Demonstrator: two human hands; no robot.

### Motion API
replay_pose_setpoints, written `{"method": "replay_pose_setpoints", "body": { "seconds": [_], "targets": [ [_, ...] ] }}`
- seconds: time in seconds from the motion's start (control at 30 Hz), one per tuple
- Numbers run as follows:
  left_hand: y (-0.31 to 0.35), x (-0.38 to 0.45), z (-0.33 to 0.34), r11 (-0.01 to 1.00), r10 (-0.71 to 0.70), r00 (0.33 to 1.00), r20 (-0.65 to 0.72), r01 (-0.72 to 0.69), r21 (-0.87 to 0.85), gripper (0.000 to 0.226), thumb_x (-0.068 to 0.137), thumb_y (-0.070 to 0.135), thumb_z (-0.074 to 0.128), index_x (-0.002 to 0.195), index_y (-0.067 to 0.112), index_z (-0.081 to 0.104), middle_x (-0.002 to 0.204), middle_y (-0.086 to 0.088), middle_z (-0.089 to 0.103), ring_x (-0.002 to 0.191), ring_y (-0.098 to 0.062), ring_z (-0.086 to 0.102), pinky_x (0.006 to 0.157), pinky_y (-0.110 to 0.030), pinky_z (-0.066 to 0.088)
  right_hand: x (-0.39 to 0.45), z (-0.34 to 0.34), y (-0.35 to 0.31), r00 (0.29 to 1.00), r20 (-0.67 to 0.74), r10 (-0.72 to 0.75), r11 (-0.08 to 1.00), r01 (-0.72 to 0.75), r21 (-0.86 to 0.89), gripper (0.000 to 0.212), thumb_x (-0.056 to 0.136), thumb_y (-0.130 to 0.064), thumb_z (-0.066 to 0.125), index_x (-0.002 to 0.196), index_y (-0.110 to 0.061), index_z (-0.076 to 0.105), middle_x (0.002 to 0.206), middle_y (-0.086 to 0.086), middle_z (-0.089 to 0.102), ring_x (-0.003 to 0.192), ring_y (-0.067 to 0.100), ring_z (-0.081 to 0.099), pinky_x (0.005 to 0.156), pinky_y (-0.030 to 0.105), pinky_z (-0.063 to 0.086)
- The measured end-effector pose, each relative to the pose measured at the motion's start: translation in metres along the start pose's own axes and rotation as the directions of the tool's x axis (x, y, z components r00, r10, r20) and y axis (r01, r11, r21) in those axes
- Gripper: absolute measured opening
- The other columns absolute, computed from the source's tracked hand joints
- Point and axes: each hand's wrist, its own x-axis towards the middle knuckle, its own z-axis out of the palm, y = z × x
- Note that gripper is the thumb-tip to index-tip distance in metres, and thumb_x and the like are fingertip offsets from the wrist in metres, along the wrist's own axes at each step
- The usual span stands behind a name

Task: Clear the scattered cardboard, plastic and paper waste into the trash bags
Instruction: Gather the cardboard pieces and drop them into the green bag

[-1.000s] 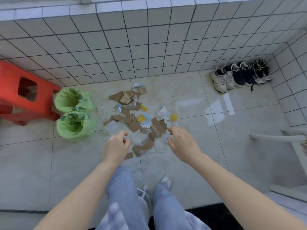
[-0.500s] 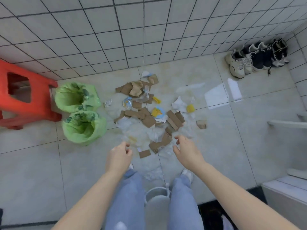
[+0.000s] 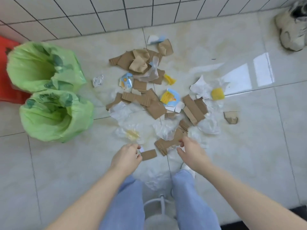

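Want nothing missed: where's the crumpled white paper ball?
In the head view, the paper ball lies left of the pile, alone on the floor between the far green bag and the cardboard scraps.

- Trash bags [image 3: 49, 90]: light green with darker green print, left.
- Stool [image 3: 6, 70]: red-orange, far left.
- Cardboard pieces [image 3: 144, 98]: plain brown, centre.
- Paper scrap [image 3: 170, 97]: pale blue with yellow-orange print.
- Floor tiles [image 3: 249, 155]: pale cream, glossy.
- Wall tiles [image 3: 99, 12]: white, dark grout.
- Trousers [image 3: 126, 205]: light blue.

I see matt corrugated cardboard scraps [image 3: 193, 109], crinkled clear plastic film [image 3: 207, 125], thin glossy green trash bags [image 3: 54, 117], polished floor tiles [image 3: 257, 146].
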Motion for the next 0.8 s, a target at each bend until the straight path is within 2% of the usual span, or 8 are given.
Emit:
{"method": "replay_pose_setpoints", "body": {
  "seconds": [0.17, 0.3, 0.4, 0.47, 0.57, 0.67, 0.73, 0.8],
  "targets": [
    [-0.035, 0.106, 0.083, 0.965, 0.200, 0.968, 0.152, -0.222, 0.141, 0.033, 0.090, 0.025, 0.049, 0.122, 0.022, 0.053, 0.118, 0.005, 0.053, 0.113, -0.015, 0.049, 0.086, -0.033, 0.047, 0.099, 0.083, 0.046, 0.983, 0.083, -0.165, 0.981, 0.172, -0.087, 0.033, 0.095, -0.027, 0.046, 0.126, -0.016, 0.047, 0.122, 0.001, 0.054, 0.111, 0.022, 0.048, 0.092, 0.035, 0.044],
    [-0.068, 0.164, 0.146, 0.844, 0.351, 0.898, 0.266, -0.426, 0.326, 0.034, 0.091, 0.025, 0.049, 0.125, 0.019, 0.050, 0.123, 0.001, 0.050, 0.115, -0.020, 0.047, 0.083, -0.037, 0.046, 0.154, 0.145, 0.078, 0.918, 0.180, -0.353, 0.880, 0.392, -0.269, 0.031, 0.096, -0.026, 0.044, 0.122, -0.011, 0.049, 0.121, 0.006, 0.053, 0.111, 0.026, 0.047, 0.092, 0.035, 0.042],
    [-0.093, 0.185, 0.185, 0.769, 0.437, 0.851, 0.291, -0.522, 0.370, 0.033, 0.089, 0.026, 0.051, 0.120, 0.017, 0.054, 0.118, -0.002, 0.052, 0.108, -0.025, 0.050, 0.078, -0.039, 0.047, 0.181, 0.181, 0.095, 0.841, 0.197, -0.504, 0.782, 0.541, -0.309, 0.023, 0.093, -0.026, 0.049, 0.109, -0.010, 0.051, 0.107, 0.008, 0.057, 0.102, 0.029, 0.051, 0.081, 0.038, 0.047],
    [-0.110, 0.194, 0.203, 0.733, 0.494, 0.824, 0.278, -0.566, 0.377, 0.033, 0.084, 0.029, 0.056, 0.115, 0.018, 0.055, 0.114, -0.001, 0.053, 0.103, -0.025, 0.052, 0.076, -0.040, 0.049, 0.195, 0.202, 0.103, 0.777, 0.213, -0.592, 0.696, 0.626, -0.351, 0.029, 0.086, -0.026, 0.056, 0.111, -0.013, 0.048, 0.100, 0.006, 0.058, 0.093, 0.029, 0.055, 0.069, 0.040, 0.052],
    [-0.128, 0.203, 0.217, 0.668, 0.535, 0.776, 0.334, -0.631, 0.394, 0.043, 0.076, 0.042, 0.064, 0.113, 0.021, 0.054, 0.112, 0.002, 0.051, 0.100, -0.020, 0.051, 0.074, -0.034, 0.047, 0.213, 0.222, 0.106, 0.718, 0.255, -0.648, 0.589, 0.684, -0.430, 0.041, 0.075, -0.032, 0.066, 0.110, -0.017, 0.051, 0.103, 0.002, 0.058, 0.092, 0.026, 0.057, 0.069, 0.037, 0.054],
    [-0.131, 0.205, 0.226, 0.527, 0.643, 0.688, 0.337, -0.716, 0.457, 0.049, 0.056, 0.055, 0.070, 0.094, 0.026, 0.060, 0.092, 0.008, 0.058, 0.081, -0.014, 0.057, 0.061, -0.023, 0.046, 0.227, 0.227, 0.107, 0.658, 0.281, -0.699, 0.479, 0.722, -0.500, 0.050, 0.064, -0.032, 0.069, 0.109, -0.014, 0.056, 0.111, 0.004, 0.059, 0.099, 0.027, 0.057, 0.075, 0.034, 0.054],
    [-0.132, 0.208, 0.241, 0.466, 0.703, 0.629, 0.331, -0.760, 0.453, 0.048, 0.056, 0.056, 0.067, 0.091, 0.025, 0.057, 0.089, 0.009, 0.056, 0.079, -0.014, 0.056, 0.061, -0.024, 0.048, 0.234, 0.228, 0.111, 0.624, 0.308, -0.718, 0.401, 0.733, -0.549, 0.051, 0.069, -0.028, 0.063, 0.116, -0.010, 0.054, 0.120, 0.008, 0.056, 0.107, 0.029, 0.054, 0.082, 0.036, 0.052],
    [-0.127, 0.209, 0.254, 0.412, 0.724, 0.598, 0.344, -0.775, 0.479, 0.048, 0.056, 0.055, 0.067, 0.090, 0.023, 0.054, 0.091, 0.007, 0.055, 0.078, -0.016, 0.054, 0.059, -0.025, 0.048, 0.236, 0.228, 0.115, 0.609, 0.314, -0.728, 0.343, 0.720, -0.603, 0.055, 0.075, -0.033, 0.064, 0.122, -0.008, 0.050, 0.124, 0.011, 0.052, 0.109, 0.032, 0.051, 0.086, 0.038, 0.050]
  ]
}}
